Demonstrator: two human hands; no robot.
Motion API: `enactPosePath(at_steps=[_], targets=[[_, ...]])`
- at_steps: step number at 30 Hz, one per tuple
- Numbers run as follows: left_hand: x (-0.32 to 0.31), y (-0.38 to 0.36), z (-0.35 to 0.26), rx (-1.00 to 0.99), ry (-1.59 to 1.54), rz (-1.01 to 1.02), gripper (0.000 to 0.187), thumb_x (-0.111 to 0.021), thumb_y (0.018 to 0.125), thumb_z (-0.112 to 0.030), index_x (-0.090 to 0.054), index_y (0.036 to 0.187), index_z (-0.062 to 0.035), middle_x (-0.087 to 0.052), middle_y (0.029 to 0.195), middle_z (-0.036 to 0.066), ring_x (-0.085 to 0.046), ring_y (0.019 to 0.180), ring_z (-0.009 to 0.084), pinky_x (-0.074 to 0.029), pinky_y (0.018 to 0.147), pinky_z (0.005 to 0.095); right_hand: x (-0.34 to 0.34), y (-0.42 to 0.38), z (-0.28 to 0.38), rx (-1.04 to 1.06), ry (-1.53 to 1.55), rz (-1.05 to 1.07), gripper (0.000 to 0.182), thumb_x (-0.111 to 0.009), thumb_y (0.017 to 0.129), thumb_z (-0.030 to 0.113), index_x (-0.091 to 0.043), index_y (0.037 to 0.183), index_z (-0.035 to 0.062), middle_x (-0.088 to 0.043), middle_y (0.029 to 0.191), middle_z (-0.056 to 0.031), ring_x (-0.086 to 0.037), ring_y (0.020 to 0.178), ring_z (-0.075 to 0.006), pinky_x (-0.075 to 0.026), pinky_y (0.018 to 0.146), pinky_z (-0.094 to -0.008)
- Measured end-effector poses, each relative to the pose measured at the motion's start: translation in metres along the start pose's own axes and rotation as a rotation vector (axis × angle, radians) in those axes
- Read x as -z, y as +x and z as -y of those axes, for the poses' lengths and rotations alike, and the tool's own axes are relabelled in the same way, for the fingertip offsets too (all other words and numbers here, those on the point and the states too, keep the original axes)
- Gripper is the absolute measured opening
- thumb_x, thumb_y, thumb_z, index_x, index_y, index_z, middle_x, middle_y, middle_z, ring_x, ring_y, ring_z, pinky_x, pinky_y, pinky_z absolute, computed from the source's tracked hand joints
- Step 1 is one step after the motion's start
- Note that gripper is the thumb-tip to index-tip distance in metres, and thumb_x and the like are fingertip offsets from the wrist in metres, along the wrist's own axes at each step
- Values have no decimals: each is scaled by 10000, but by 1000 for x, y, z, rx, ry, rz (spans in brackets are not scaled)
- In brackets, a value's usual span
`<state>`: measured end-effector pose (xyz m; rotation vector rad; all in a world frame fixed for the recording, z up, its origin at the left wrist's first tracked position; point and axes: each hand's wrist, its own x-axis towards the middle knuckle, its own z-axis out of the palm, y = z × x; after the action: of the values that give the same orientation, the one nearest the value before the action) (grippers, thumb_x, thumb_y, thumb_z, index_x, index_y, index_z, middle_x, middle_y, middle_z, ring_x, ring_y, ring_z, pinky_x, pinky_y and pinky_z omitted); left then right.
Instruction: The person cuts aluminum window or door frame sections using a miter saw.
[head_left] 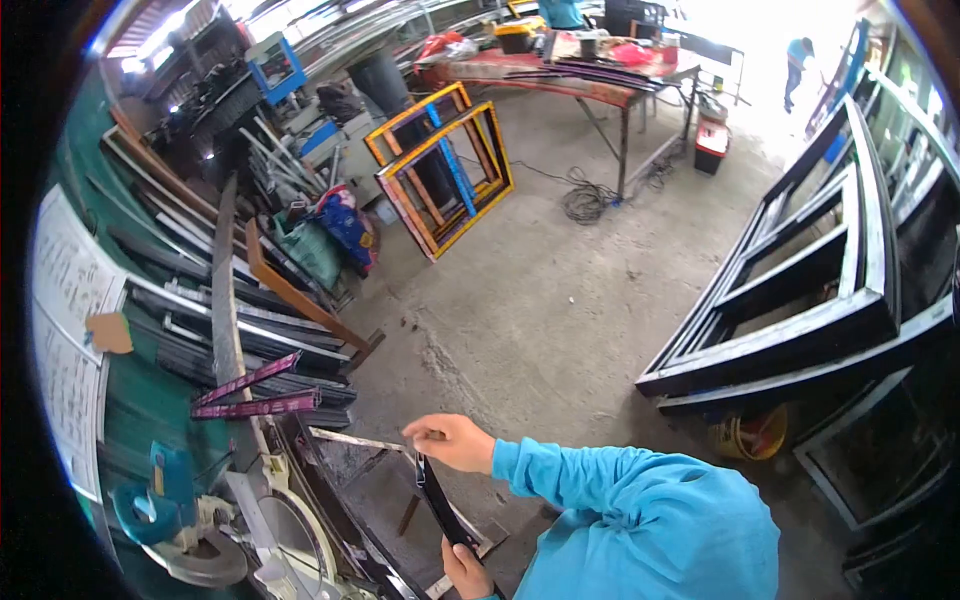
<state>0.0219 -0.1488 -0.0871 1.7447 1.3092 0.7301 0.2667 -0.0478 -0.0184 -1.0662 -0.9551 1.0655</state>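
A short black metal profile (438, 500) slants beside the saw table, its lower part gripped by my left hand (466, 572). At its upper end is my right hand (452, 442), with the fingers bent and drawn together. Whether the right fingers pinch the profile or something small is hidden. Left of both hands stands a teal mitre saw (165, 500) with a pale round base (300, 530). Two pink-marked profiles (258, 405) lie just beyond the saw.
Dark window frames (790, 330) lean along the right, above a yellow bucket (750, 435). Orange-edged frames (447, 180) stand ahead. A red worktable (490, 68) with loose cable (590, 198) beside it is farther back. Stacked profiles (240, 330) line the left. A person (797, 70) is far off.
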Motion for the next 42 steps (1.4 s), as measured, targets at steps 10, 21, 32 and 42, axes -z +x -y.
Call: enactPosePath(at_steps=[10, 21, 32, 42], targets=[[5, -24, 12, 56, -32, -94, 704, -396, 1010, -523, -397, 1436, 39, -487, 1401, 255, -484, 1260, 407, -385, 1049, 445, -70, 22, 138, 463, -500, 806, 336, -577, 872, 93, -676, 1190, 137, -694, 1070, -146, -643, 971, -348, -495, 870, -435], [9, -27, 35, 110, -52, -68, 676, -394, 1015, -513, -408, 1440, 13, -573, 1298, 226, -575, 1098, 351, -440, 944, 428, -41, 24, 68, 214, -441, 236, 277, -637, 866, 153, -670, 1133, 87, -682, 973, -152, -645, 932, -328, -509, 829, -424], [9, -22, 3, -38, 18, -148, 681, -412, 1015, -502, -431, 1402, 59, -583, 1274, 213, -568, 1109, 325, -443, 940, 387, -62, -9, 94, 493, -384, 855, 392, -570, 894, 31, -621, 1269, 133, -619, 889, -151, -589, 879, -362, -467, 779, -444], [8, -24, -14, 67, -7, -98, 621, -409, 1026, -452, -445, 1375, 60, -570, 1281, 248, -558, 1113, 371, -429, 944, 398, -100, -25, 108, 528, -416, 851, 505, -583, 857, 127, -500, 1351, 57, -636, 740, -237, -626, 706, -440, -498, 672, -495]])
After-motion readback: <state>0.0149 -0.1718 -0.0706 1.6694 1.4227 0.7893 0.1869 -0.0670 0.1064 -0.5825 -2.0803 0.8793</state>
